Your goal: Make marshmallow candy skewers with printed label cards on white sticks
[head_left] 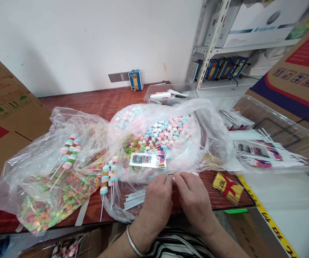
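Nearest the lens, my two wrists come up from the bottom edge, a metal bangle (132, 242) on the left one. From the head view I see my left hand (157, 200) and right hand (193, 199) meeting fingertip to fingertip at the table's front edge, both pinched narrow on a thin white stick (170, 174) that barely shows between them; whether a sweet is already on it I cannot tell. Just beyond lies the open clear bag of marshmallow sweets (165, 132), pink, blue and white, with a printed label card (147, 160) on its near side. Loose white sticks (134, 200) lie just left of my left hand. Finished skewers (108, 175) rest beside them and more skewers (69, 150) on the bag of coloured ring sweets (52, 197). I judge the work far from finished: only a few skewers done, the bags full. Right of me a clear tray (291, 143) holds more cards and sticks.
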A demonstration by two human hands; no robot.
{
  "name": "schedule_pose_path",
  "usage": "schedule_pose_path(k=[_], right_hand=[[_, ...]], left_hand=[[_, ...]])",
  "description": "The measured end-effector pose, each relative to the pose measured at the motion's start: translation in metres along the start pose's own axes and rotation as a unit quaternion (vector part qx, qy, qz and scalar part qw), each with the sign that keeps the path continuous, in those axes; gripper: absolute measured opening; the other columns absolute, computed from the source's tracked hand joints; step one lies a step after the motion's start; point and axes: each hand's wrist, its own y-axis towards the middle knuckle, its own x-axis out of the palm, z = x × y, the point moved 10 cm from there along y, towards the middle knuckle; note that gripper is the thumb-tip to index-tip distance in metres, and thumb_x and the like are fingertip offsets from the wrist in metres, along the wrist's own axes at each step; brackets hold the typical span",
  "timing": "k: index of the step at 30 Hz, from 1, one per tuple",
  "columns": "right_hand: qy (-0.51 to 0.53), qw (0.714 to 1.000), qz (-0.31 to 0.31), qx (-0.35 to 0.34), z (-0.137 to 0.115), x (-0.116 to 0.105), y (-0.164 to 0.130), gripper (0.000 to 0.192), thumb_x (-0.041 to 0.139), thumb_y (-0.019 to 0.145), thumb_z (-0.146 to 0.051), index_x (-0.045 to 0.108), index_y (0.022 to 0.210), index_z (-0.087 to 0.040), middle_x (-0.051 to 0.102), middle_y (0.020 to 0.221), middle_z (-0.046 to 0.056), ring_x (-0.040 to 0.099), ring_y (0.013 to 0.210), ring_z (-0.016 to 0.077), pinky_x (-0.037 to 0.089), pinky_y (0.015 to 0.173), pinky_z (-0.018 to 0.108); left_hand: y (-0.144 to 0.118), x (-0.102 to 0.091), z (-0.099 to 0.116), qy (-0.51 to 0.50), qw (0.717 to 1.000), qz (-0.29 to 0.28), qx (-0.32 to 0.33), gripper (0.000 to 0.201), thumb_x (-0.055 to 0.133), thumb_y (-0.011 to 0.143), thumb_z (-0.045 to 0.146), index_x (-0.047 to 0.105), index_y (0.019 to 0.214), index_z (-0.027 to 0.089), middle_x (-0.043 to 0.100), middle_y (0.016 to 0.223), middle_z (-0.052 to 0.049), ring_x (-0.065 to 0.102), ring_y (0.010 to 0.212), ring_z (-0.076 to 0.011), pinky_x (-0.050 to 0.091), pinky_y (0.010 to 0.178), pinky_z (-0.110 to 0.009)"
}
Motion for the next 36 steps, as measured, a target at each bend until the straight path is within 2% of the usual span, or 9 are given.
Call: schedule_pose_path(k=[8,14,17,21,23,26,29,34,36], right_hand=[[0.015,0.998,0.059,-0.029,-0.007,-0.005,-0.009,0.024,0.044,0.095,-0.006,0.058,0.114,-0.01,0.069,0.101,0.015,0.062,0.101,0.0271,0.051,0.083,0.039],[0.1,0.989,0.106,0.011,-0.006,-0.005,-0.003,0.025,0.053,0.091,-0.005,0.058,0.114,-0.014,0.069,0.096,0.012,0.065,0.087,0.0219,0.053,0.079,0.035],[0.208,0.968,0.114,0.079,0.002,0.0,0.004,0.015,0.055,0.091,-0.009,0.061,0.101,-0.019,0.068,0.086,0.007,0.065,0.078,0.0193,0.054,0.073,0.032],[0.331,0.921,0.093,0.181,0.01,0.017,0.016,0.006,0.055,0.092,-0.018,0.059,0.089,-0.022,0.065,0.074,0.002,0.063,0.065,0.0164,0.053,0.06,0.028],[0.428,0.863,0.069,0.258,0.019,0.034,0.02,0.003,0.057,0.091,-0.024,0.055,0.092,-0.022,0.064,0.072,0.0,0.063,0.06,0.0152,0.052,0.054,0.026],[0.577,0.741,-0.024,0.342,0.02,0.068,0.025,0.021,0.062,0.086,-0.036,0.053,0.098,-0.021,0.058,0.064,-0.005,0.057,0.05,0.0135,0.047,0.046,0.024],[0.6,0.726,-0.111,0.317,0.008,0.079,0.037,0.024,0.061,0.084,-0.042,0.059,0.087,-0.019,0.055,0.059,-0.004,0.049,0.046,0.0117,0.039,0.045,0.023],[0.484,0.837,-0.104,0.232,-0.002,0.059,0.055,0.018,0.054,0.089,-0.032,0.06,0.079,-0.019,0.063,0.073,0.003,0.058,0.069,0.0183,0.043,0.063,0.028],[0.433,0.877,-0.094,0.185,-0.012,0.049,0.062,0.014,0.051,0.089,-0.026,0.06,0.082,-0.019,0.065,0.076,0.004,0.059,0.071,0.0188,0.042,0.064,0.029]], left_hand=[[0.001,-0.017,-0.005,-0.106,0.992,0.07,0.001,0.021,0.04,0.093,0.012,0.059,0.101,0.017,0.064,0.086,-0.006,0.058,0.079,-0.0199,0.047,0.071,-0.032],[0.005,-0.029,-0.025,-0.253,0.959,0.101,-0.075,0.021,0.047,0.092,0.016,0.067,0.095,0.018,0.066,0.089,-0.006,0.059,0.085,-0.0188,0.046,0.078,-0.032],[0.005,-0.018,-0.05,-0.447,0.868,0.104,-0.19,0.013,0.058,0.087,0.023,0.069,0.089,0.017,0.066,0.078,-0.003,0.056,0.069,-0.0136,0.045,0.067,-0.026],[0.004,0.002,-0.062,-0.671,0.681,0.11,-0.273,0.017,0.072,0.076,0.028,0.069,0.085,0.013,0.056,0.062,0.002,0.043,0.052,-0.0064,0.035,0.051,-0.02],[0.003,0.005,-0.064,-0.727,0.612,0.121,-0.286,0.022,0.077,0.071,0.028,0.069,0.084,0.011,0.057,0.065,0.002,0.04,0.051,-0.0042,0.032,0.05,-0.018],[0.001,0.002,-0.066,-0.757,0.578,0.117,-0.281,0.025,0.079,0.07,0.028,0.068,0.086,0.011,0.055,0.067,0.003,0.038,0.051,-0.0029,0.031,0.049,-0.017],[-0.001,-0.009,-0.073,-0.725,0.629,0.118,-0.256,0.021,0.072,0.078,0.031,0.065,0.088,0.013,0.05,0.062,0.005,0.037,0.049,-0.0039,0.029,0.047,-0.017],[-0.007,-0.062,-0.077,-0.389,0.896,0.172,-0.13,0.02,0.049,0.094,0.027,0.064,0.104,0.018,0.059,0.073,-0.001,0.052,0.063,-0.0119,0.043,0.06,-0.024],[-0.012,-0.082,-0.066,-0.236,0.947,0.211,-0.061,0.024,0.045,0.094,0.022,0.063,0.11,0.019,0.065,0.091,-0.007,0.059,0.08,-0.0169,0.047,0.074,-0.03]])
